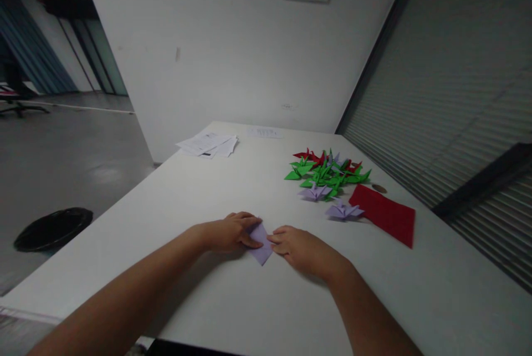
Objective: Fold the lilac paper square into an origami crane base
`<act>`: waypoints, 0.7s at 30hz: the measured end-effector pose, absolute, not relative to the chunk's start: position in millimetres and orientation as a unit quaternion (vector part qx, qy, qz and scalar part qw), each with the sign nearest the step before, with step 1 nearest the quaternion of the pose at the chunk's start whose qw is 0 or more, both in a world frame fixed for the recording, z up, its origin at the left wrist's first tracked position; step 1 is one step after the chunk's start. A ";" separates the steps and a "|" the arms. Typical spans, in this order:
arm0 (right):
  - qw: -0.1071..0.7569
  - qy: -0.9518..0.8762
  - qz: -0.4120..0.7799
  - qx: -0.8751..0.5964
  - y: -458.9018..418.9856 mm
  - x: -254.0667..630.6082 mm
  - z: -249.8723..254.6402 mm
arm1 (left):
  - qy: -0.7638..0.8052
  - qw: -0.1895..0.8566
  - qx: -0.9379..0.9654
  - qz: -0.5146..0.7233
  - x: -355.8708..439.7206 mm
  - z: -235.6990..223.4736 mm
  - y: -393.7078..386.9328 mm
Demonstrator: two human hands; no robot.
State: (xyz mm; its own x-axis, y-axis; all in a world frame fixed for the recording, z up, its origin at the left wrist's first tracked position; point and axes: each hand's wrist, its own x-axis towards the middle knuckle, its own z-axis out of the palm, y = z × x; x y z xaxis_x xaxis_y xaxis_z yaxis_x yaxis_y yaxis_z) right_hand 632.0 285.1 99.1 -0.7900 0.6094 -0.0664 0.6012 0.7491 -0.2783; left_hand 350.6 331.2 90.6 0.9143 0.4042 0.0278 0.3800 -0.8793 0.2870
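A small folded sheet of purple origami paper (261, 255) lies on the white table in a diamond shape, one corner toward me. My left hand (233, 233) grips its left side, with the thumb on the near part and the fingers over the far part. At the right corner, my right hand (297, 246) has its thumb and fingers closed together on the paper's edge. The fingertips cover part of the sheet, so its creases are hard to make out. Two purple paper cranes (344, 210) sit to the right of my hands.
Green paper cranes (328, 178) and red ones lie in a pile at the back right. Beside them rests a red paper stack (386, 212). White printed sheets (210, 143) lie at the far left. A black-lined bin (54, 228) stands on the floor left of the table (249, 311).
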 end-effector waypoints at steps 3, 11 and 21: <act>0.010 -0.936 0.149 -0.320 286.6 635.5 98.0 | 0.213 0.146 0.966 0.026 349.9 92.4 330.4; 0.037 -0.926 0.194 -0.322 285.5 634.8 100.6 | 0.211 0.153 0.964 0.051 347.5 84.2 333.2; 0.095 -0.872 0.246 -0.412 275.3 632.2 114.0 | 0.207 0.157 0.962 0.084 348.8 84.8 331.9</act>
